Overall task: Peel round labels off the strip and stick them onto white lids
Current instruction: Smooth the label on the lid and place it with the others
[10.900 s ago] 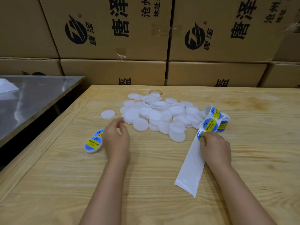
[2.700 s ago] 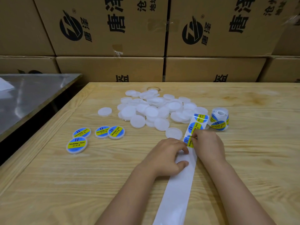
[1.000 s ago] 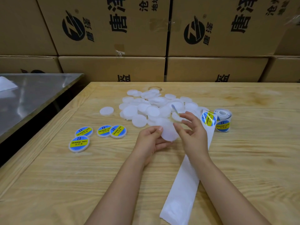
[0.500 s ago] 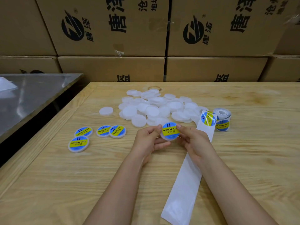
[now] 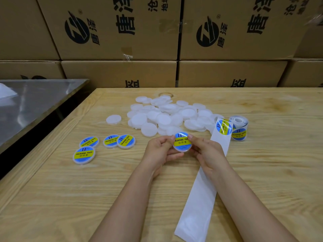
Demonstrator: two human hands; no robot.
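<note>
While the lid [image 5: 182,148] is pinched at its rim by left hand [image 5: 161,151] and right hand [image 5: 207,151] just above the desk [image 5: 87,198], its label [image 5: 181,141] is best pressed flat from the centre outward. Four labelled lids [image 5: 83,155] lie at left; two labels [image 5: 224,127] show on the strip [image 5: 201,198]; the bare pile [image 5: 166,117] defies counting.

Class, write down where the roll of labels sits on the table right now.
In the head view, the label roll stands on the wooden table at the right, just right of the white lids pile, beyond the right hand.
</note>
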